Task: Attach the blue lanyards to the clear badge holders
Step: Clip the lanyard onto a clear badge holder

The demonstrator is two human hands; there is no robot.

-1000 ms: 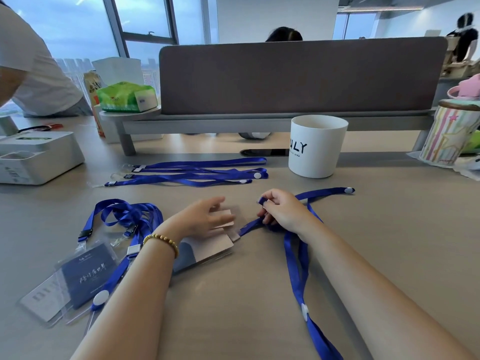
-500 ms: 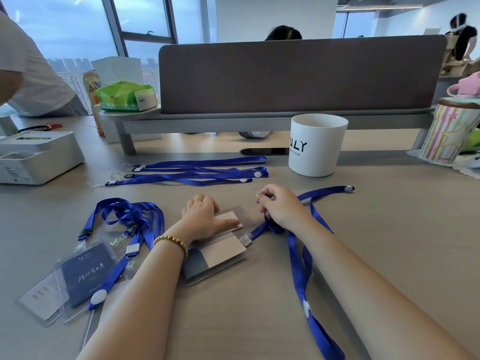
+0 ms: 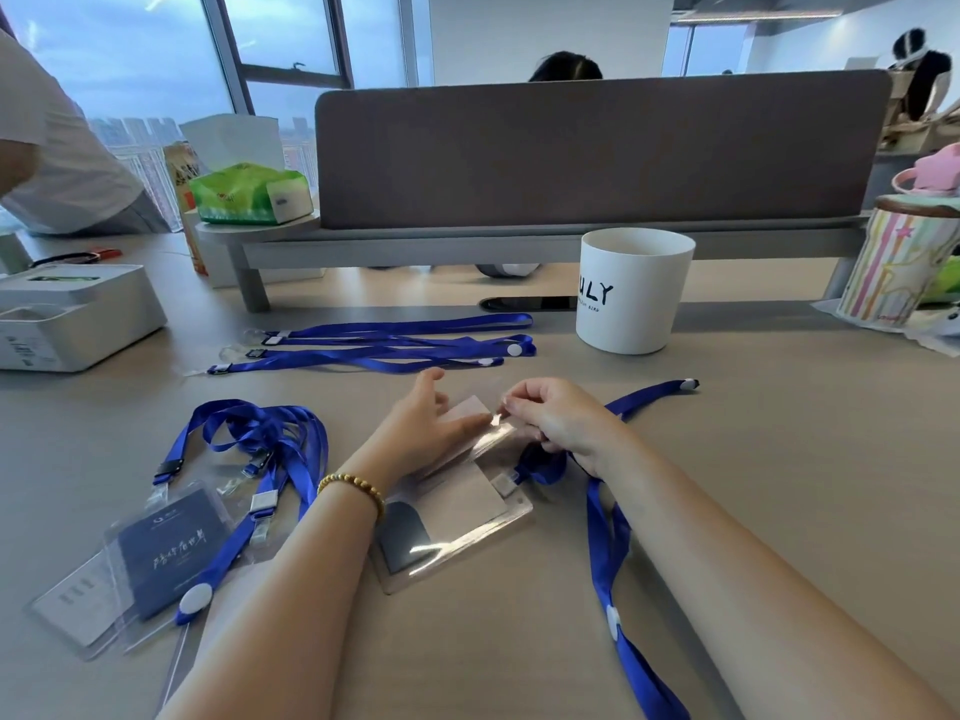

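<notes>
Nearest, a clear plastic badge holder with a dark and tan card inside lies flat on the grey counter, its long axis running from near-left to far-right. The left hand rests on its far end, fingers loosely spread. Just right of it, the right hand pinches a small clear strap end, the grip pressed together at the holder's top edge. The blue ribbon lanyard trails from there toward the near-right; the right hand is nearer it.

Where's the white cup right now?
In the head view the white cup stands on the desk, right of centre, beyond the right hand and just right of the spare lanyards.
</notes>
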